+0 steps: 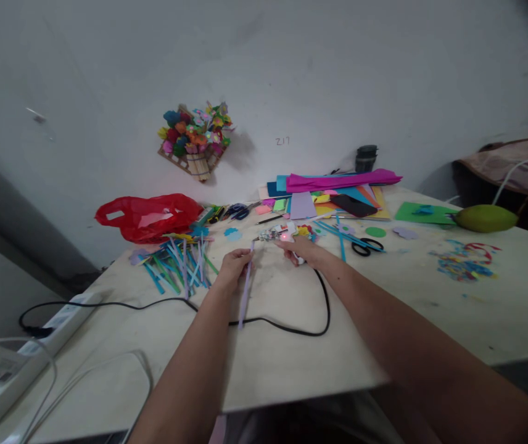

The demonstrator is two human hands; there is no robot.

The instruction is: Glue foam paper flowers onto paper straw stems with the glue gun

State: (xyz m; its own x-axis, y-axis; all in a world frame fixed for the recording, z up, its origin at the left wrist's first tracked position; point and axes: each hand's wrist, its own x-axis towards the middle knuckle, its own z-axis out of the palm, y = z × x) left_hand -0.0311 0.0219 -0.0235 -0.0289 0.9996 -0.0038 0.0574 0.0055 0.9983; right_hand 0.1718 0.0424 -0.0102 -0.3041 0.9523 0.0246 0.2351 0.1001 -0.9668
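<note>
My left hand pinches the upper end of a lilac paper strip, which hangs down toward me across the black cord. In my right hand is a white glue gun with a small red light glowing on it. Its metal nozzle points left, close to the strip's top end; whether they touch I cannot tell. The gun's black cord loops over the table below my hands. Several paper flower pieces lie just behind the gun.
Left are a pile of paper strips, a red plastic bag and a power strip. Coloured sheets and black scissors lie to the right, with paper scraps and a green mango-like fruit farther right. Paper flowers hang on the wall.
</note>
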